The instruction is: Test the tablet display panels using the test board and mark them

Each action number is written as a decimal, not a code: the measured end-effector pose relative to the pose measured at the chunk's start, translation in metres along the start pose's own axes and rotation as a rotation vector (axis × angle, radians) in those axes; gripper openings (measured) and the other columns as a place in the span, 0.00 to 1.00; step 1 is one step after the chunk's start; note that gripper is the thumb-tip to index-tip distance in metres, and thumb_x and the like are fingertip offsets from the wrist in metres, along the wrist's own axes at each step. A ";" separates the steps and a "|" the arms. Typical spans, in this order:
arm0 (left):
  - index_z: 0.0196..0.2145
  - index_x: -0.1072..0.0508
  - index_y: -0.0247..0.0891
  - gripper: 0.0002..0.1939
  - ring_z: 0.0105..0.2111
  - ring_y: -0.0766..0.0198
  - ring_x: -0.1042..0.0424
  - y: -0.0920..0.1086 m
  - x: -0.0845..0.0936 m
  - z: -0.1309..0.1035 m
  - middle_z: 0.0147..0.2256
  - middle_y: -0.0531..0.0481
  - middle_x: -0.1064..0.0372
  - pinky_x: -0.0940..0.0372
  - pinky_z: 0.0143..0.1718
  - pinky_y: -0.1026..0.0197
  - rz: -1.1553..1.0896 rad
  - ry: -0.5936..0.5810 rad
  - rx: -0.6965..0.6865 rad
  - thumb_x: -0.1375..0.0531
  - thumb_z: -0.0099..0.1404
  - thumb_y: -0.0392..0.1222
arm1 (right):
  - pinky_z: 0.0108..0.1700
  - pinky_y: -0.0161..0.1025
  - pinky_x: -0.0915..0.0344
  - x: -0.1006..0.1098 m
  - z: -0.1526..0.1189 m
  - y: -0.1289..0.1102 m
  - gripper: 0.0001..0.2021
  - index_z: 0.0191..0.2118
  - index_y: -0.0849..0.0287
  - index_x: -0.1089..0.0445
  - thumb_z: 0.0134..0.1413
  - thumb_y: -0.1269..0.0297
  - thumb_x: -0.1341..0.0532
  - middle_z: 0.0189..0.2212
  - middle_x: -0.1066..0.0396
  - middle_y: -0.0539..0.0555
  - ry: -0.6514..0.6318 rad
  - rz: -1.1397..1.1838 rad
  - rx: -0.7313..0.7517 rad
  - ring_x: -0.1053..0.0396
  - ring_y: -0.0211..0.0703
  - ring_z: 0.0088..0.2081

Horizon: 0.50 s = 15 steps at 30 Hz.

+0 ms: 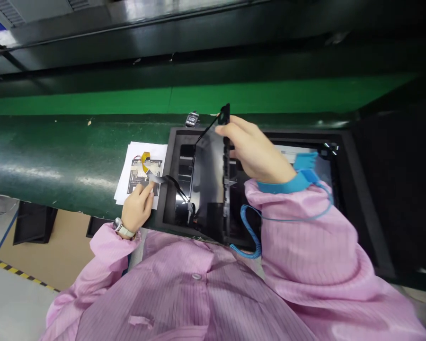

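My right hand (253, 147) is closed on the top edge of a thin dark display panel (209, 166), which stands tilted up over a black foam tray (170, 142). A black flat cable (175, 182) with a pale end runs left from the panel. The fingers of my left hand (137, 207) are closed at that pale end, over a circuit board in a dark frame (137, 173). A yellow-orange ribbon cable (145, 161) curls up from the board. The board lies on white paper sheets (122, 189). My left fingertips partly hide the contact point.
A small dark metallic part (192, 119) sits behind the tray. More dark, glossy panels (321, 170) lie in the tray's right side. A coiled blue cord (250, 237) hangs from my right wristband (287, 184). Black bins (33, 222) are below the green bench (57, 156).
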<state>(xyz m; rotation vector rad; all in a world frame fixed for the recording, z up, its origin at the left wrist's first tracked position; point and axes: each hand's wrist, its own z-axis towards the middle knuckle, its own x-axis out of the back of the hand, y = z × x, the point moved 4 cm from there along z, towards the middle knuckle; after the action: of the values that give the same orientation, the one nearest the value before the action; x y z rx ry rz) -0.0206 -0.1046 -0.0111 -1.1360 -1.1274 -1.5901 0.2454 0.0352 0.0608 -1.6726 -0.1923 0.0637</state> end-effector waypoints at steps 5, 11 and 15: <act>0.49 0.25 0.38 0.12 0.32 0.64 0.30 0.011 0.018 0.001 0.36 0.49 0.32 0.32 0.37 0.61 -0.271 0.216 -0.078 0.47 0.75 0.39 | 0.23 0.34 0.39 0.038 -0.007 0.025 0.09 0.36 0.57 0.30 0.46 0.72 0.39 0.28 0.31 0.51 0.037 -0.009 -0.135 0.35 0.39 0.27; 0.59 0.33 0.35 0.18 0.55 0.50 0.33 0.012 0.039 0.054 0.55 0.36 0.33 0.35 0.56 0.46 -0.168 0.404 -0.227 0.47 0.74 0.42 | 0.24 0.34 0.40 0.040 -0.004 0.057 0.14 0.45 0.58 0.30 0.51 0.71 0.44 0.35 0.27 0.55 0.129 -0.254 -0.232 0.32 0.41 0.31; 0.51 0.28 0.35 0.16 0.64 0.45 0.42 0.005 0.031 0.090 0.57 0.37 0.33 0.49 0.67 0.35 -0.082 0.090 -0.388 0.51 0.75 0.43 | 0.41 0.47 0.30 0.037 -0.002 0.062 0.25 0.58 0.62 0.37 0.52 0.72 0.43 0.34 0.29 0.56 0.211 -0.408 -0.191 0.30 0.49 0.39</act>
<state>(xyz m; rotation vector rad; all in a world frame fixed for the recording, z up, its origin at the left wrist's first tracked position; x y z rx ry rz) -0.0053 -0.0230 0.0357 -1.2617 -0.8354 -1.9613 0.2872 0.0334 0.0019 -1.7850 -0.3849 -0.4483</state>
